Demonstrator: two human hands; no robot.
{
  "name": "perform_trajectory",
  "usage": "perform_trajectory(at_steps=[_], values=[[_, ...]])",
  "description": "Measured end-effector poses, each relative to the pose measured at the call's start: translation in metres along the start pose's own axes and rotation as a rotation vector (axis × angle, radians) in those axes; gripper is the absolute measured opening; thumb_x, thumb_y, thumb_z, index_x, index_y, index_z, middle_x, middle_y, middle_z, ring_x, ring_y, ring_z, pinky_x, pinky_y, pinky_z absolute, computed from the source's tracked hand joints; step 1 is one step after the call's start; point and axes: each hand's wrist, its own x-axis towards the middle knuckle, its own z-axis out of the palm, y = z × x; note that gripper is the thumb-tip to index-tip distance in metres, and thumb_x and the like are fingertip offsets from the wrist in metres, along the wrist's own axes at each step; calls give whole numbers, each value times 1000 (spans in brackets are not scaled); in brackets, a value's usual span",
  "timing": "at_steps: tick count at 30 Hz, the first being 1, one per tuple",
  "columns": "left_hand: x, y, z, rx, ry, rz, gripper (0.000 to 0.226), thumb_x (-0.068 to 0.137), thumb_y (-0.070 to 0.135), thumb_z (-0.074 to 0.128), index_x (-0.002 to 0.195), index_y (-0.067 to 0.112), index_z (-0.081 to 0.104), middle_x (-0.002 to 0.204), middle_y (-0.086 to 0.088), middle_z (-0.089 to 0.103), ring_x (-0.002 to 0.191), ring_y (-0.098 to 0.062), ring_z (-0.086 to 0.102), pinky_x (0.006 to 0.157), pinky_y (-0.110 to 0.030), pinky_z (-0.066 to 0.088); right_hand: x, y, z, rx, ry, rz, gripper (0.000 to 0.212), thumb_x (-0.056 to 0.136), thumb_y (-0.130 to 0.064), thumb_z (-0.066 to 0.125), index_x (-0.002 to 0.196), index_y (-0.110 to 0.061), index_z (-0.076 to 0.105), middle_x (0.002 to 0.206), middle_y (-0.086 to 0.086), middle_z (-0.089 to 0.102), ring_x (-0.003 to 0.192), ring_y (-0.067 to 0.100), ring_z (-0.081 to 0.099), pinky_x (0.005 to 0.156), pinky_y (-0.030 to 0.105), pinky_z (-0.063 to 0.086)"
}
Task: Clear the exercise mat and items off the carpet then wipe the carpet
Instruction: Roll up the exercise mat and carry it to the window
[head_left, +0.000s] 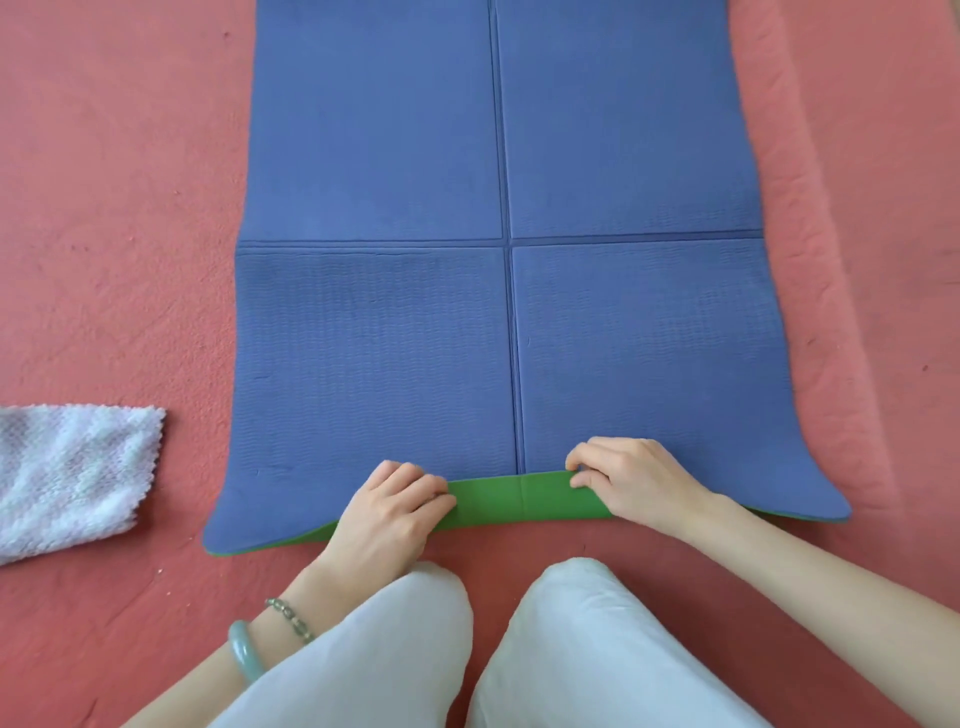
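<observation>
Foam mat: the blue exercise mat lies flat on the red carpet, stretching away beyond the fingers. Only its near edge is turned up and over, showing the green underside between the two hands.
Left hand: the left hand has its fingers curled over the turned edge and grips it just left of the mat's centre crease.
Right hand: the right hand pinches the same edge between the thumb and curled fingers, just right of that crease.
Handling: the mat looks light, soft and bendy. Its near corners, outside both sets of fingers, droop back onto the carpet. Pressed creases split it into panels, so it will probably fold along them more readily than it rolls. The ribbed surface looks grippy, not slippery, and not fragile.
Where to hold: the near edge, one hand each side of the centre crease, as now. Fingers set wider apart would likely stop the corners trailing.
Cloth: a white towelling cloth lies on the carpet well to the left of the left fingers, apart from the mat. It is probably meant for the wiping.
Writing: no brand, label or lettering can be read on the mat or the cloth.
Wrist: a green bangle sits on the left wrist, behind the fingers.
</observation>
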Motion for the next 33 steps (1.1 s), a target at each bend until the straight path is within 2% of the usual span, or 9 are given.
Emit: perform_trajectory(at_steps=[3,6,9,12,14,17,19,26,33], values=[[-11,-7,0,32,29,119,14,85,17,63,94,11,73,95,1,69,84,-20,58,74,-31,41,3,10,1,-46,-2,-127,15,84,-29,48,79,-21,60,66,-9,55,57,12,54,42,26,44],[-15,-15,4,150,6,201,29,87,35,63,101,11,72,100,0,69,94,-20,56,83,-35,39,2,16,9,-148,79,-264,16,86,-23,50,76,-17,61,66,-4,52,57,16,50,41,29,43],[-13,-18,9,222,30,250,26,88,29,59,100,11,72,97,1,70,97,-19,51,84,-35,37,2,19,10,-252,196,-407,10,80,-9,58,73,-14,63,76,4,54,64,19,42,56,27,36],[-9,-17,11,190,43,219,23,89,27,57,95,11,72,91,3,70,84,-18,50,76,-31,37,-2,12,7,-389,242,-496,8,73,-5,61,70,-11,65,76,6,58,64,24,47,66,32,35],[-8,-16,11,138,40,165,23,90,29,57,94,12,71,89,5,69,76,-18,48,68,-29,35,-14,6,10,-445,227,-481,15,77,-19,58,78,-8,68,77,6,60,66,26,52,69,36,37],[-8,-17,6,64,-1,50,23,89,35,56,95,18,70,88,10,70,68,-16,51,64,-28,34,-37,7,22,-541,177,-362,49,77,-40,56,108,-4,66,93,6,65,82,26,51,79,39,36],[-9,-18,3,16,-32,-21,23,89,39,54,99,21,64,90,12,70,65,-17,53,64,-28,34,-44,11,28,-548,200,-284,49,80,-41,53,118,-10,58,98,5,65,85,25,47,78,38,35],[-27,-17,-6,236,17,64,34,84,34,55,114,17,55,118,-6,56,94,-22,49,81,-36,35,-43,18,29,-378,256,-195,40,86,-41,53,123,-26,54,100,3,58,84,23,47,71,38,37],[-43,-7,-4,225,-116,-184,50,80,41,47,124,19,54,106,0,69,94,-22,68,84,-39,32,-51,22,31,-282,375,-107,39,85,-41,59,111,-12,54,102,8,68,87,22,54,82,37,42]])
